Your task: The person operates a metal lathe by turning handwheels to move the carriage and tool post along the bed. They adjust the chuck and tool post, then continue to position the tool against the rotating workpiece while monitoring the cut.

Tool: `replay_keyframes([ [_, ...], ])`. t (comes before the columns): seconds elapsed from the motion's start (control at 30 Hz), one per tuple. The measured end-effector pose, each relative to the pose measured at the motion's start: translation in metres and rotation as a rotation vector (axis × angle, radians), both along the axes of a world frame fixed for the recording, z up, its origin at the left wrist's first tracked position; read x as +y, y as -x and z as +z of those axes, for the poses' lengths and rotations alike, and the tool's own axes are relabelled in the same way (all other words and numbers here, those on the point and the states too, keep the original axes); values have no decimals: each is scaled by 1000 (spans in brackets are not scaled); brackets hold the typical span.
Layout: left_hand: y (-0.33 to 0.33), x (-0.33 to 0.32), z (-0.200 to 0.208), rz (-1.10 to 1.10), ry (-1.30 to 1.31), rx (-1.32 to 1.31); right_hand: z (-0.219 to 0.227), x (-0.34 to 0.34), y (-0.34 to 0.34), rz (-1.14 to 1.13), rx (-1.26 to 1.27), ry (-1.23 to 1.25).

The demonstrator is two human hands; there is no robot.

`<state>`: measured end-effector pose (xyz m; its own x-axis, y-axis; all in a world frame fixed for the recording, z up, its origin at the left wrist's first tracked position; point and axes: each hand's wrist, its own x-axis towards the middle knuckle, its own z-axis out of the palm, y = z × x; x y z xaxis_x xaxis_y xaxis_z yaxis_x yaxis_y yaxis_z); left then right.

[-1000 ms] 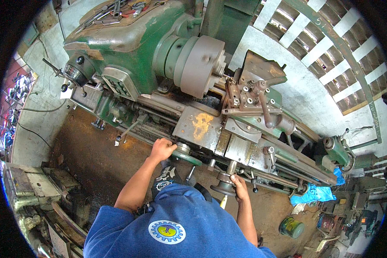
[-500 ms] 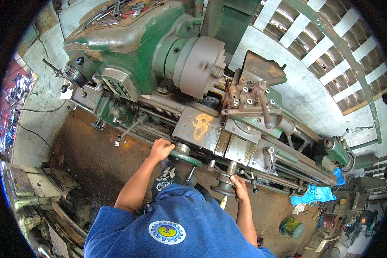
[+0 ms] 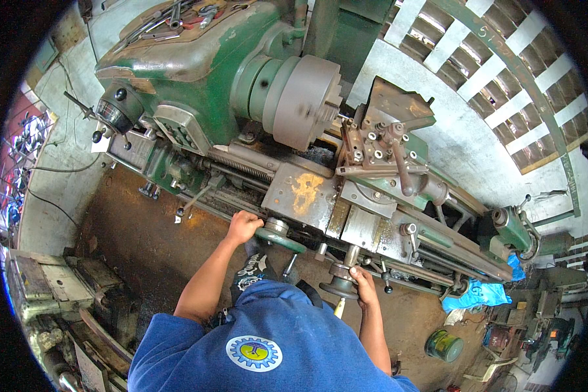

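Observation:
My left hand [image 3: 244, 227] is closed on the rim of a green handwheel [image 3: 281, 240] at the front of a metal lathe. With its fingers curled round it, my right hand [image 3: 364, 285] grips the smaller dark cross-slide handwheel [image 3: 340, 285], which has a pale handle [image 3: 340, 308]. Above both hands lies the carriage [image 3: 300, 196], a steel slab with a worn yellowish patch. The large grey chuck [image 3: 304, 103] faces a tool post [image 3: 379, 147] with several bolts and a long clamp lever [image 3: 402, 171]. Where the tool meets the chuck is too small to make out.
Wrenches and other hand tools [image 3: 176, 19] lie on the green headstock [image 3: 196, 72]. A feed lever [image 3: 196, 199] juts out left of my left hand. At the right stand the tailstock [image 3: 509, 228], a blue plastic bag [image 3: 480, 295] and a green bucket [image 3: 443, 345]. Old machinery [image 3: 52, 287] stands at the left.
The chuck has turned: the dark hole on its side no longer shows. Both hands keep their places on the handwheels, with hardly any visible movement.

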<state>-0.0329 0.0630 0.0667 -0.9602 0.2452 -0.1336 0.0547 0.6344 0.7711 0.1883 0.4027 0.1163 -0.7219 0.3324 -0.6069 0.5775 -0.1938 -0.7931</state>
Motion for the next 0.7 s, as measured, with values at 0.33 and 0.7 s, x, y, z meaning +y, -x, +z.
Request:
replay_keyframes([
  [0.33, 1, -4, -6, -2, -21, 28, -9, 5, -4, 63, -55, -16],
  [0.7, 5, -9, -8, 5, -45, -122, -2, 4, -1, 96, -69, 24],
])
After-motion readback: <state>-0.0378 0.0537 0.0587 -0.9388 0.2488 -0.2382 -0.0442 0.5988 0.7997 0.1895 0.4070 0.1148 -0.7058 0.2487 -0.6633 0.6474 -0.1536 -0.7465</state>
